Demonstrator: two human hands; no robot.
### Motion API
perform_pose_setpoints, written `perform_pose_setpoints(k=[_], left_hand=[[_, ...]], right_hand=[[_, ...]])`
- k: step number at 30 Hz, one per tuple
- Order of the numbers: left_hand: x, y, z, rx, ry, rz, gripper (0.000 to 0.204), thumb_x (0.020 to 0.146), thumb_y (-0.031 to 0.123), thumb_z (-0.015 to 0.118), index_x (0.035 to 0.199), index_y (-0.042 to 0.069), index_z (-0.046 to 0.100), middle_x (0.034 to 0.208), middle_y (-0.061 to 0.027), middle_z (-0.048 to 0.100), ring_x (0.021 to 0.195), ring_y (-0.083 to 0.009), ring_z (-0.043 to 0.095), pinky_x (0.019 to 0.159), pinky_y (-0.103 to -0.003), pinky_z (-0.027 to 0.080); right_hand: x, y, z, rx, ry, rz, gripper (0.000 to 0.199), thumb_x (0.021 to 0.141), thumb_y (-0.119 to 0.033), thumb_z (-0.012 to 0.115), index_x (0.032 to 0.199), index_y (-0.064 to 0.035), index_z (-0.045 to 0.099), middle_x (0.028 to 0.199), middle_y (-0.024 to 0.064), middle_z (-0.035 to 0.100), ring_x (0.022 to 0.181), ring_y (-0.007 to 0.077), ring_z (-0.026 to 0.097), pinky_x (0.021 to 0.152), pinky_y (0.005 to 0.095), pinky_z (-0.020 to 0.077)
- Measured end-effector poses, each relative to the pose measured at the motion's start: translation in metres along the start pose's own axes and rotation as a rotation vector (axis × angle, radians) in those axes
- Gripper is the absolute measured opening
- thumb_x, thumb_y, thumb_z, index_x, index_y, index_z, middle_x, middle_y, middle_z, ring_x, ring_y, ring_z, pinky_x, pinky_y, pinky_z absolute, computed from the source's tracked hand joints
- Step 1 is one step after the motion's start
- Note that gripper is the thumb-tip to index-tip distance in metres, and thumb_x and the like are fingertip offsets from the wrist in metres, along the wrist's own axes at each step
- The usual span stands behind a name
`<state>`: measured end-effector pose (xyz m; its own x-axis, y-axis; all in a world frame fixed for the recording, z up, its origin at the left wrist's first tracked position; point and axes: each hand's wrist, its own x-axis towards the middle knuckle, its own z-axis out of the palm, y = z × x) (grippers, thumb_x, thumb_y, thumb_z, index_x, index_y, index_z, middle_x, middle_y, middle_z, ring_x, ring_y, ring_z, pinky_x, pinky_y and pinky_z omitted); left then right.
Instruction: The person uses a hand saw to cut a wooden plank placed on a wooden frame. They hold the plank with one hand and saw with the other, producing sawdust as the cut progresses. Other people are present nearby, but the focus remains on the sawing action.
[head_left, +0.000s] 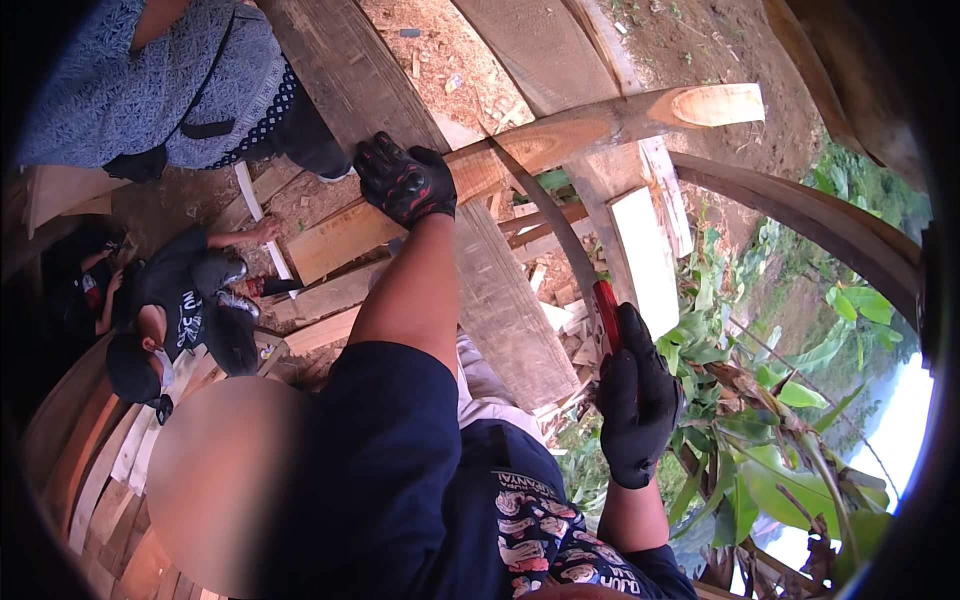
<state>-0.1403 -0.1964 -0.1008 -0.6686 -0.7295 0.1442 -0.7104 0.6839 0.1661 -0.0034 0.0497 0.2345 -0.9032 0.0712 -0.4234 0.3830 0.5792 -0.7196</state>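
Note:
My left hand, in a black glove with red trim, presses down on a long pale wooden board, its fingers curled over the wood. The board lies across a wider dark plank. In my right hand, also gloved in black, is the red handle of a hand saw. The saw's long, narrow blade reaches up to the board's near edge, to the right of my left hand. Whether its teeth have entered the wood cannot be made out.
On the left, a person in dark clothes crouches by planks; another in a patterned blue garment stands at upper left. Offcuts and sawdust cover the ground. A curved timber and leafy plants are at right.

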Motion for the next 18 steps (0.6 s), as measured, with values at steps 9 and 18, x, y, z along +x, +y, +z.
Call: perform_pose_setpoints(k=[9, 18], left_hand=[[0.002, 0.000, -0.004, 0.010, -0.029, 0.000, 0.065, 0.102, 0.037, 0.061, 0.160, 0.010, 0.052, 0.169, -0.0241, 0.046, 0.158, -0.0442, 0.042, 0.123, -0.061, 0.037], [0.000, 0.001, 0.002, -0.052, 0.048, 0.040, 0.066, 0.102, 0.036, 0.060, 0.162, 0.009, 0.052, 0.169, -0.0249, 0.046, 0.157, -0.0448, 0.042, 0.122, -0.061, 0.036]], right_hand=[[0.034, 0.019, 0.049, -0.043, -0.026, -0.243, 0.043, 0.110, -0.011, 0.059, 0.150, 0.0033, 0.064, 0.137, 0.0306, 0.073, 0.125, 0.0438, 0.075, 0.103, 0.0464, 0.0597], [0.156, 0.019, 0.144, -0.026, 0.091, -0.416, 0.039, 0.112, -0.016, 0.060, 0.148, -0.0018, 0.068, 0.131, 0.0264, 0.077, 0.119, 0.0393, 0.078, 0.095, 0.0452, 0.0615]])
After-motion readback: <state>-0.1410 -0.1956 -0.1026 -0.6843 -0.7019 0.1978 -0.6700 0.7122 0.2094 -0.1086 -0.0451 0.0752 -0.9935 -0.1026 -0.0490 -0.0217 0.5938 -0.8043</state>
